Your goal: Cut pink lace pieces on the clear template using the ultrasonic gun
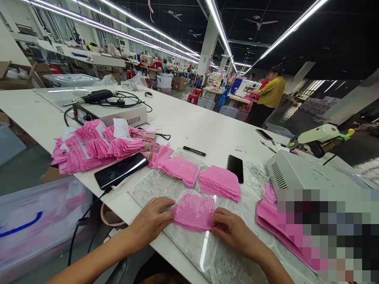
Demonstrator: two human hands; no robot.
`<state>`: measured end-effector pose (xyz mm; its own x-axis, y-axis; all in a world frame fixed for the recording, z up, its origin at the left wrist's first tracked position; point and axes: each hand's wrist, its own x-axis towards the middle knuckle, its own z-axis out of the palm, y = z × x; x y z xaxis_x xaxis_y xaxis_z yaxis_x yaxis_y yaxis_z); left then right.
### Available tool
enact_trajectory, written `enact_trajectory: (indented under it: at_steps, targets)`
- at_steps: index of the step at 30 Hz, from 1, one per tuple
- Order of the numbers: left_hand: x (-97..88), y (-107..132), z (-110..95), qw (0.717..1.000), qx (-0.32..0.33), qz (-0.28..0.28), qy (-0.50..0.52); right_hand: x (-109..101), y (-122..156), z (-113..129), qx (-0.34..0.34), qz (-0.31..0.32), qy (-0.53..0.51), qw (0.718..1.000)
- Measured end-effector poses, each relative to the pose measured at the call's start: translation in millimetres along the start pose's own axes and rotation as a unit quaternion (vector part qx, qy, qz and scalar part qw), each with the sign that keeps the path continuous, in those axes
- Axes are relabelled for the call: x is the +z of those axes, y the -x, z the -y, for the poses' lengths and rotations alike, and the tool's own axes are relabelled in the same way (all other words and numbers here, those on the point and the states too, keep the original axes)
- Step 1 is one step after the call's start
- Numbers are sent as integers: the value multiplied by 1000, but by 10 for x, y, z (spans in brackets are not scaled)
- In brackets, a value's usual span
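Note:
A pink lace fabric piece (194, 213) is spread between my two hands, low over the clear plastic-covered work mat (198, 256). My left hand (154, 217) pinches its left edge between thumb and fingers. On the opposite edge, my right hand (226, 227) has its fingers curled and closed on the cloth. Just beyond lie two stacks of similar pink pieces, a left stack (180, 169) and a right stack (219, 182). The left stack has a loose flap of cloth at its far left end.
Tied pink bundles (97, 146) with paper labels lie at left, near a phone (121, 170) and a grey box (124, 114) carrying a hot-knife tool. A marker (194, 151), second phone (235, 169) and tangled string (256, 177) lie ahead. Another machine box (308, 169) stands right. A person (271, 94) works farther off.

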<state>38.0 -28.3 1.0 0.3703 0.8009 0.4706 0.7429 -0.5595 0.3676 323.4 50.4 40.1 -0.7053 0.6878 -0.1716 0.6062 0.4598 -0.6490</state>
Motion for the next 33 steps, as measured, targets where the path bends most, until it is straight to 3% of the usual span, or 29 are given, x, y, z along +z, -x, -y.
enact_trajectory:
  at_steps: [5,10,13,15,17,22,25,27,30,33]
  targets:
    - [-206,-421,151,996,-2,52,74,-246,-125,-1,-9,-54,-72,996]
    - [-434,-1227,667,998,-22,40,51,-707,-642,7,-3,-145,-82,986]
    - [-564,-1570,991,999,-32,27,25,-878,-995,70,-24,-222,-65,973]
    - [-634,-1634,1160,999,-32,33,9,-836,-1178,127,-44,-264,-54,962]
    - [-677,-1573,1292,998,-22,62,-5,-661,-1307,169,-64,-281,-44,957]
    - [-705,-1313,1455,987,18,159,-19,-168,-1350,59,-82,-261,-40,961]
    - [-604,-1360,1329,986,23,164,-15,-203,-1128,-167,-47,-310,-48,948]
    - [-429,-1486,1143,985,31,171,2,-328,-929,-341,-15,-341,-49,939]
    - [-24,-1734,834,978,56,198,36,-478,-687,-555,25,-345,-42,937]
    - [390,-1946,643,974,52,217,48,-488,-579,-670,43,-330,-35,942]
